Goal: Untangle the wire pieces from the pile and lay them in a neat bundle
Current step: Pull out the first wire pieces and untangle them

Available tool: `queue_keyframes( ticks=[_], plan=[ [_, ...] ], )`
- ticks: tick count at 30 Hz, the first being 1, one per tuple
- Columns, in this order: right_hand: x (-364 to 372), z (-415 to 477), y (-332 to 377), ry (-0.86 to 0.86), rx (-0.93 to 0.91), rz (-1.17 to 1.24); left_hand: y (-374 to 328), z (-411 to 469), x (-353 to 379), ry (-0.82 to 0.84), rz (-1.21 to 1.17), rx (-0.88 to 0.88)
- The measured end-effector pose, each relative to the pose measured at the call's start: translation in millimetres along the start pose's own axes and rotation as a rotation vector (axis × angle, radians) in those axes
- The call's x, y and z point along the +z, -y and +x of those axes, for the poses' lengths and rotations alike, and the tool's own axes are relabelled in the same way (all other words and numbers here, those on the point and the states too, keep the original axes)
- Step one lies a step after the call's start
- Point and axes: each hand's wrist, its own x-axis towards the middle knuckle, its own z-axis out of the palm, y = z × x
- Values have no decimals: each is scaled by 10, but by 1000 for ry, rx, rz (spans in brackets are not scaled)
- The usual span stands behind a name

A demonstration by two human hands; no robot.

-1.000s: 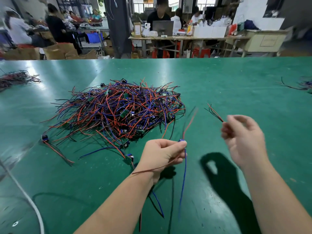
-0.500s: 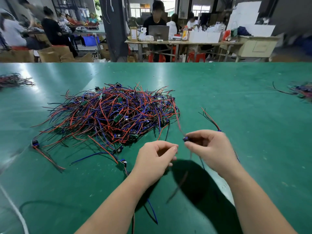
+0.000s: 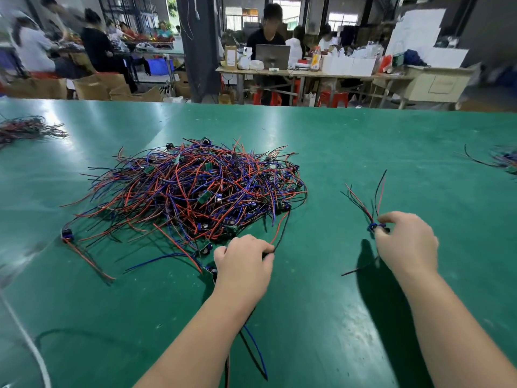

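A tangled pile of red, blue and black wire pieces (image 3: pixel 193 189) with small green boards lies on the green table (image 3: pixel 349 152). My left hand (image 3: pixel 242 261) sits at the pile's near edge and pinches the ends of a red and a black wire (image 3: pixel 281 229) that run up into the pile. My right hand (image 3: pixel 405 242) is to the right, above the table, and pinches a small bundle of wire pieces (image 3: pixel 370 208) at their blue parts; their loose ends fan upward. More wires hang under my left wrist.
Another wire heap (image 3: pixel 26 128) lies at the far left and a few wire pieces (image 3: pixel 500 159) at the right edge. A white cable (image 3: pixel 26 340) crosses the near left corner. People work at tables beyond the far edge.
My hands have parted. The right hand carried a wire piece to the right and holds it with the small bundle. The left hand moved forward to the pile and took two wire ends.
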Motion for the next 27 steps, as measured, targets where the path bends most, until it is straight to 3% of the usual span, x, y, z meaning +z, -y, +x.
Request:
queue_keyframes(
  ticks=[3, 5, 8, 11, 13, 17, 19, 23, 27],
  plan=[
    [16, -144, 202, 14, -93, 259, -48, -39, -20, -72, -438, -8],
    [53, -280, 402, 291, 62, 608, -113, -74, -54, -117, -629, 63],
    [142, -476, 601, 717, 372, 1167, -229, -159, -108, -49, -714, 236],
    [170, -546, 618, 771, 415, 1405, -296, -252, -98, 108, -693, 370],
    [126, -547, 599, 749, 420, 1461, -316, -265, -115, 196, -719, 292],
    [-49, -548, 557, 792, 400, 1460, -257, -96, -213, 202, -1088, -191],
    [-146, -599, 568, 885, 374, 1447, -218, -31, -231, 249, -1177, -337],
    [-248, -812, 658, 1221, 205, 1275, -251, -40, -192, 254, -1419, -372],
    [-227, -882, 662, 1334, 146, 1150, -238, -53, -280, 237, -1711, -297]
  ],
)
